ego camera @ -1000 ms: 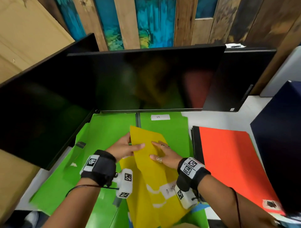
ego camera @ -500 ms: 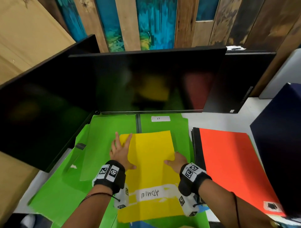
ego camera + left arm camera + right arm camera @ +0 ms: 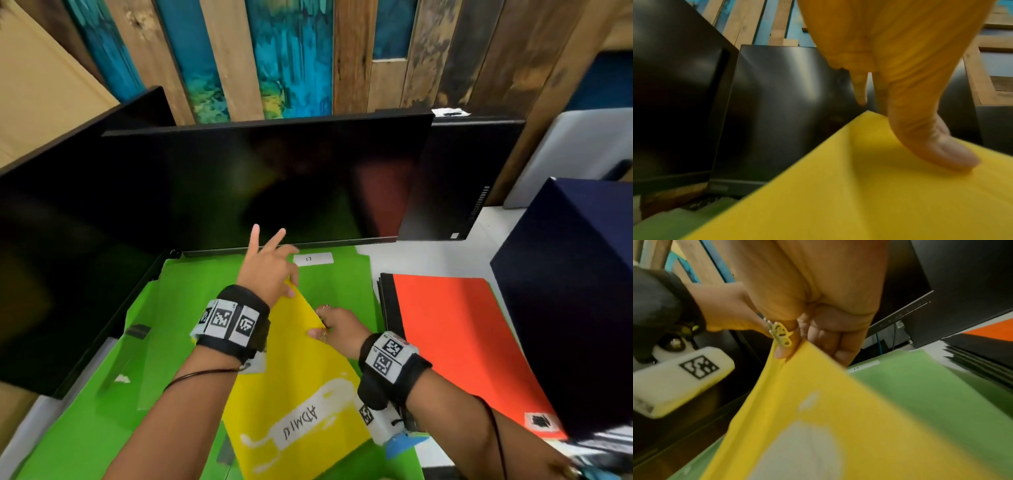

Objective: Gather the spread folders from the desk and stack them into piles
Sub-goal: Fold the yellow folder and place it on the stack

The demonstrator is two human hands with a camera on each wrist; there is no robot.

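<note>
On the green folders (image 3: 191, 308) spread across the bench (image 3: 428, 263), below the dark monitors (image 3: 274, 185), a yellow folder (image 3: 301, 377) is lifted at its far end. The left hand (image 3: 267, 270) pinches its far corner under the thumb, two fingers (image 3: 255, 236) pointing up. The right hand (image 3: 337, 323) grips the right edge with curled fingers. An orange folder (image 3: 455, 342) lies just to the right.

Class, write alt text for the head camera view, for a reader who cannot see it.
Both hands hold a yellow folder tilted above green folders on a desk: the left hand pinches its far corner, the right hand grips its right edge. An orange folder lies to the right; dark monitors stand behind.
</note>
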